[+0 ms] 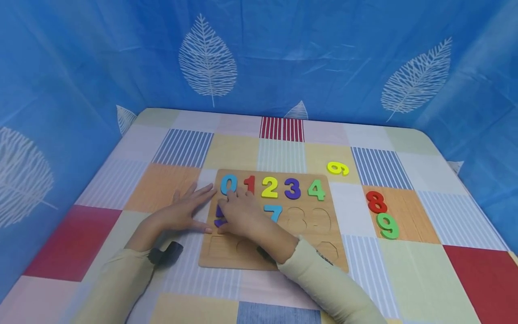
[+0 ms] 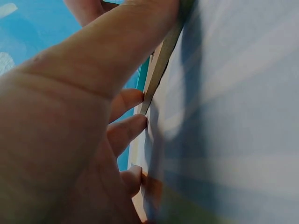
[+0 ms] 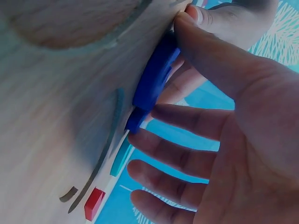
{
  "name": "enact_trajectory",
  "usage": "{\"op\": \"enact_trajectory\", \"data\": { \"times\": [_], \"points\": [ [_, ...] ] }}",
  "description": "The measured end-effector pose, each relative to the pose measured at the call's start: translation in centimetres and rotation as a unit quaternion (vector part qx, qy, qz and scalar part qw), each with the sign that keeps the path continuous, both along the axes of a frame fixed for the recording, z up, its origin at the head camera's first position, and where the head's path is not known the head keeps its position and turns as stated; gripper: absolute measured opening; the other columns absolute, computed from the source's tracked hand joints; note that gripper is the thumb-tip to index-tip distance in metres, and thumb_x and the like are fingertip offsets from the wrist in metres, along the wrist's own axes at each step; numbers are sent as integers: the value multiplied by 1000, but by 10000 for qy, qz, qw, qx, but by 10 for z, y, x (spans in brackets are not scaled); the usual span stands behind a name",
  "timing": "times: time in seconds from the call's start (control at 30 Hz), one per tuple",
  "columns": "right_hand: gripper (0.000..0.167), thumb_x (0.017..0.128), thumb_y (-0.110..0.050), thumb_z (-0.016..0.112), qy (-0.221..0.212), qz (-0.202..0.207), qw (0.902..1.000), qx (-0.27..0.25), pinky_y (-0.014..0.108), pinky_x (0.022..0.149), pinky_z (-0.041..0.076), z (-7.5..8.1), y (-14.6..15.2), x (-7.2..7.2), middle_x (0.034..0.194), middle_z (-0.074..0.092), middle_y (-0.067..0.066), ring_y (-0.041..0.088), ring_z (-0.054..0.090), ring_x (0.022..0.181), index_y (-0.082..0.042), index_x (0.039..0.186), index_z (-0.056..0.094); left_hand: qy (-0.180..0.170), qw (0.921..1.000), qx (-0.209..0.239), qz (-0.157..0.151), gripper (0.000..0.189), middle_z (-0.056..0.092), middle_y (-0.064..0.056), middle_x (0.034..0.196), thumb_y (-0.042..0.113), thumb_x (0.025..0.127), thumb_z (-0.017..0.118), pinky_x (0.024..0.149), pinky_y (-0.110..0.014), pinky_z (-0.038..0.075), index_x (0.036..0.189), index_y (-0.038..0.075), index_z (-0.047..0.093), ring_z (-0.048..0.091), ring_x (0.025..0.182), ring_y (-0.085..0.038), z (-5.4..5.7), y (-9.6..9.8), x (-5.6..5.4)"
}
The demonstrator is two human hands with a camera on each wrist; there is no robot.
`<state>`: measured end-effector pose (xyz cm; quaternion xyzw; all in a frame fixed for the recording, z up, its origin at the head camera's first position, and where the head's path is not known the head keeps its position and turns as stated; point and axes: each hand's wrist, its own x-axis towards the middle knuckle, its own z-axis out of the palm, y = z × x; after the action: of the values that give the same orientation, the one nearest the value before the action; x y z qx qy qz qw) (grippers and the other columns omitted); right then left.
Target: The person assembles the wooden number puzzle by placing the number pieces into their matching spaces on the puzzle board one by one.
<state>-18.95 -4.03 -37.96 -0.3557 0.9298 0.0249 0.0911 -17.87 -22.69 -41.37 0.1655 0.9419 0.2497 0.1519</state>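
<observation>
A wooden number board (image 1: 259, 261) lies on the table. My right hand (image 1: 243, 216) reaches over its left part and pinches a purple number piece (image 3: 156, 70) between thumb and fingers, at the left end of the second row. Much of that piece is covered in the head view. My left hand (image 1: 184, 211) spreads its fingers along the board's left edge, thumb and index fingertip right at the wood. Along the top row sit a blue 0 (image 1: 229, 184), red 1 (image 1: 250, 183), yellow 2 (image 1: 270, 187), purple 3 (image 1: 292, 188) and green 4 (image 1: 317, 190). A blue 7 (image 1: 273, 211) shows beyond my right hand.
Beyond the board's upper right corner lies a yellow number piece (image 1: 337, 168), turned sideways. A red 8 (image 1: 376, 202) and green 9 (image 1: 387, 226) lie to the right on the patchwork tablecloth (image 1: 413, 270). Bare recesses show in the board's right half. Blue leaf-patterned curtain (image 1: 323, 54) surrounds the table.
</observation>
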Motion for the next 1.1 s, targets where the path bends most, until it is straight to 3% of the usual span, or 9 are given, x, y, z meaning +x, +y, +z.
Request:
{"op": "enact_trajectory", "data": {
  "times": [0.33, 0.57, 0.73, 1.1],
  "points": [
    [68, 74, -56, 65, -48, -25, 10000, 50, 41, 99, 39, 1, -1, -2, 142, 40, 12, 30, 39, 126, -16, 128, 52, 14, 10000, 22, 16, 99, 14, -12, 153, 54, 68, 72, 98, -70, -13, 145, 12, 25, -8, 137, -47, -1, -1, 0],
    [67, 75, -58, 63, -23, -20, 9999, 110, 38, 92, 43, 1, 0, -3, 134, 48, 9, 26, 44, 119, -16, 126, 54, 9, 10000, -2, 2, 99, 15, -12, 153, 53, 68, 72, 98, -70, -12, 145, 13, 25, -8, 137, -46, -1, 0, -1],
    [63, 78, -54, 63, -123, 17, 9999, 61, 38, 94, 41, 1, 1, -3, 131, 50, 9, 26, 44, 119, -16, 127, 53, -9, 10000, -1, -5, 98, 15, -11, 153, 53, 68, 71, 98, -70, -12, 145, 12, 25, -8, 137, -46, 0, 1, -2],
    [64, 78, -56, 61, 146, 217, 9990, 367, 37, 92, 41, 1, 1, -6, 129, 50, 6, 23, 45, 115, -19, 129, 52, -37, 10000, -64, 63, 98, 15, -11, 153, 53, 68, 72, 99, -70, -12, 145, 13, 26, -8, 137, -44, 4, 2, -3]
  ]
}}
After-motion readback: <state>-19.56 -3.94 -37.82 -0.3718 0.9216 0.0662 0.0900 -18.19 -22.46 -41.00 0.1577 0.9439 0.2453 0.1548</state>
